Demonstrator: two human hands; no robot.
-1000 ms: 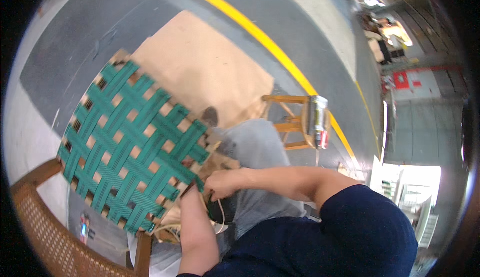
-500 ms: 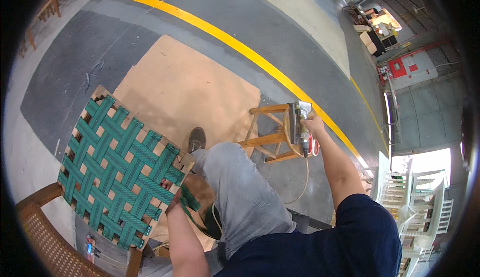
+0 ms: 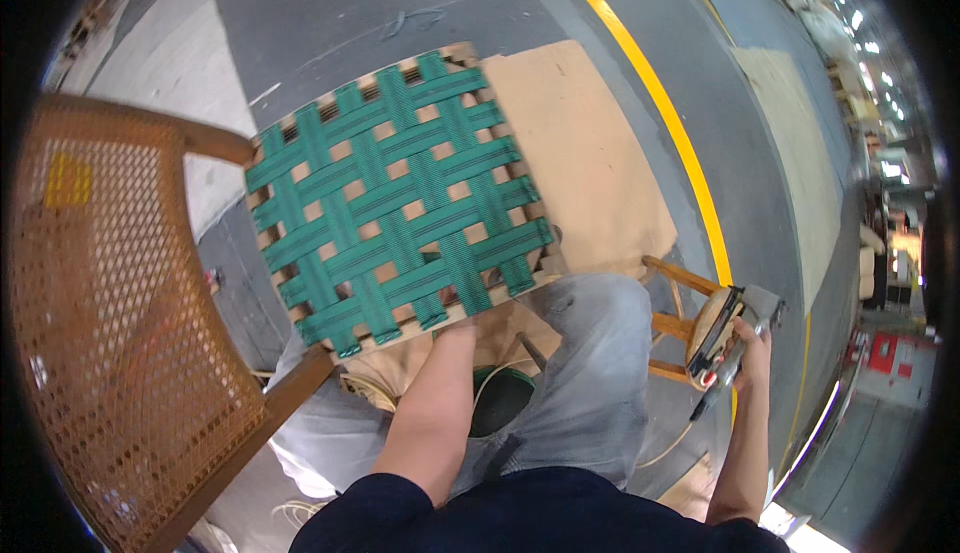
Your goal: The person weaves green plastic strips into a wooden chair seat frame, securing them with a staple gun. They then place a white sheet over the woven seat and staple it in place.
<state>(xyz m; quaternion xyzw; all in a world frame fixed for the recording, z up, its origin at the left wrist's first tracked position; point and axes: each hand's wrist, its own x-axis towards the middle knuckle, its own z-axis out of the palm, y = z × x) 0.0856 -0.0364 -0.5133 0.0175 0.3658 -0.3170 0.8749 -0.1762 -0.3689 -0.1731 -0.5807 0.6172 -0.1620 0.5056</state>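
A wooden chair frame in front of me carries a seat of woven green webbing [image 3: 400, 196], with gaps between the straps. My left hand [image 3: 450, 298] reaches under the near edge of this seat; the webbing and rail hide most of its fingers, and I cannot tell what they hold. Out to the right, my right hand [image 3: 752, 358] is closed round the grip of an air staple gun [image 3: 728, 361]. The gun is over a round wooden stool [image 3: 700, 338]; whether it touches the stool top is unclear. A thin air hose [image 3: 672, 447] trails from that side.
The chair's cane backrest [image 3: 140, 303] fills the left side. A flat cardboard sheet [image 3: 590, 143] lies on the floor beyond the seat, beside a yellow floor line [image 3: 660, 88]. Between my legs is a dark green rounded thing [image 3: 503, 400].
The view has swung left, so the chair sits nearer the middle. My left hand has gone further under the seat. The staple gun has tilted in my right hand.
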